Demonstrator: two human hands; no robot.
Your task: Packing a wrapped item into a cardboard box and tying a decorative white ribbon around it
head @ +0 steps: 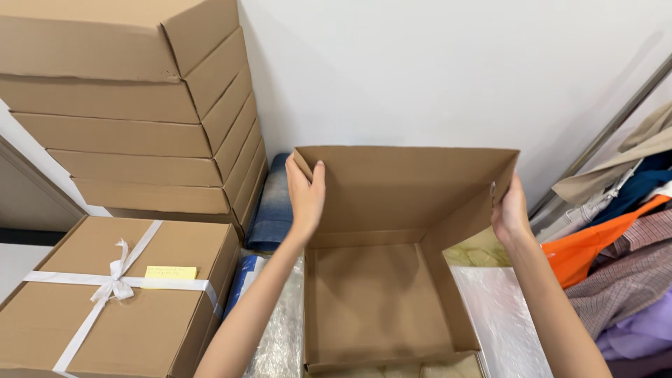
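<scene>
Two bare hands hold an open cardboard box [381,280] by its upright back flap, and the box sits low in the middle of the scene on clear plastic wrap [504,315]. Nearest on the left stands a closed box tied with white ribbon [119,294], a yellow note stuck on its lid; it lies just beside the left forearm, so that elbow has little room to swing out. On the right, a heap of folded clothes [623,273] crowds the other forearm in the same way.

Farther in, the left hand [306,196] wraps the flap's left edge, thumb on the inner face, fingers behind. The right hand [509,213] pinches the right corner where flap meets side wall; its fingertips are mostly hidden. Even pressure from both sides should keep the flap square along its crease, I judge.

Beyond, folded denim [273,210] lies against the white wall [420,70], and a stack of flat boxes [140,105] rises far left. Free space is chiefly upward.
</scene>
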